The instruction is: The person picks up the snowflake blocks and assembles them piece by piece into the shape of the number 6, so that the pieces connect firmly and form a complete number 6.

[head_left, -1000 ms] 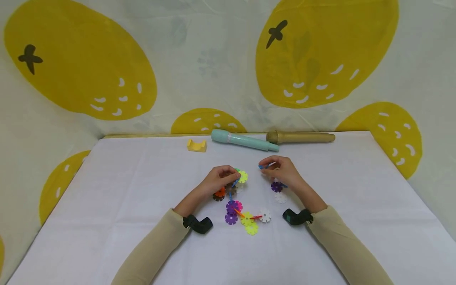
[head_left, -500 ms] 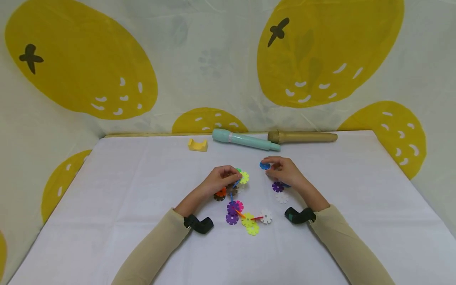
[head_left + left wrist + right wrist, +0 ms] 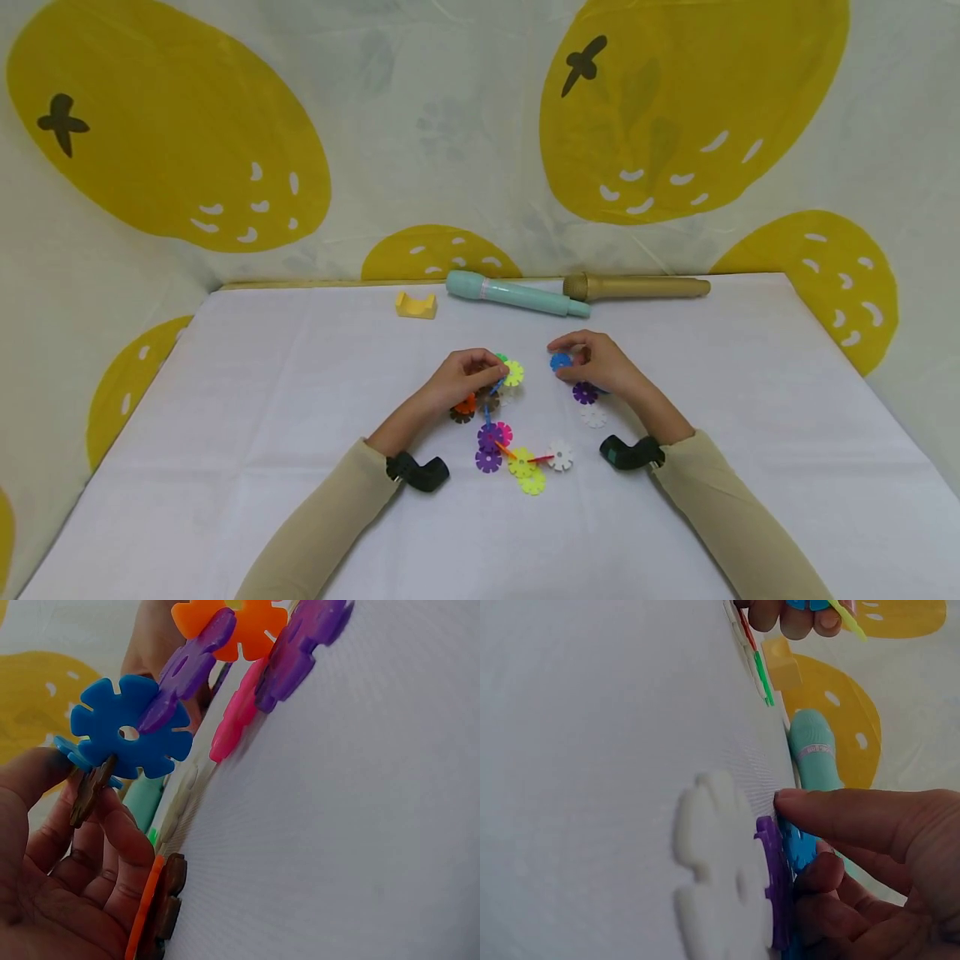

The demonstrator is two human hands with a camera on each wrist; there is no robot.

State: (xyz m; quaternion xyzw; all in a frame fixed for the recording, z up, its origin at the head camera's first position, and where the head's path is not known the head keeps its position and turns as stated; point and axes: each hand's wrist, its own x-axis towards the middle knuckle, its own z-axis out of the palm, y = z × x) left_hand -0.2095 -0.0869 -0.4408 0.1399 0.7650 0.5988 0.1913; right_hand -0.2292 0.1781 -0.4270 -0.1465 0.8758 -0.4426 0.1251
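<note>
In the head view, my left hand [image 3: 468, 375] pinches a light-blue snowflake disc [image 3: 71, 752] at the end of a linked string of slotted plastic discs. A larger blue disc [image 3: 131, 727], a brown disc [image 3: 91, 793] and a purple disc [image 3: 184, 671] are joined close by. A yellow-green disc [image 3: 513, 372] is at those fingertips. My right hand [image 3: 600, 360] holds a blue snowflake disc [image 3: 560, 362] between thumb and fingers, low over the table. Just below that hand are a loose dark purple disc [image 3: 585, 393] and a white disc [image 3: 593, 416].
Toward the front, the string runs through a purple disc [image 3: 491, 437] and a yellow disc [image 3: 521, 462] to a white disc [image 3: 560, 456]. Behind the hands lie a yellow block [image 3: 416, 305], a teal toy microphone [image 3: 517, 295] and a gold microphone [image 3: 637, 287], near the patterned cloth wall.
My right hand has turned the blue disc from edge-on to flatter and lowered it slightly toward me, its index finger lifting off. The left hand stays in place.
</note>
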